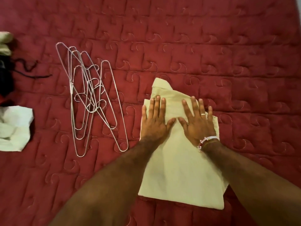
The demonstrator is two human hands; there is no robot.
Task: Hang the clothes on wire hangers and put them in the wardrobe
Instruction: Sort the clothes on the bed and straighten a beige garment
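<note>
A folded pale yellow-green garment (177, 173) lies on the red quilted bedspread (211, 46) in front of me. My left hand (154, 120) and my right hand (197, 122) rest flat on its upper part, side by side, fingers straight and spread, thumbs nearly touching. The right hand wears a ring and a beaded bracelet. To the left of the garment lies a loose pile of several silver wire hangers (91, 98), apart from both hands.
At the left edge lies a heap of other clothes: a white garment (14, 128) in front, dark fabric with a black cord (27, 67) behind it, and a pale piece (5, 41) farther back. No wardrobe is in view.
</note>
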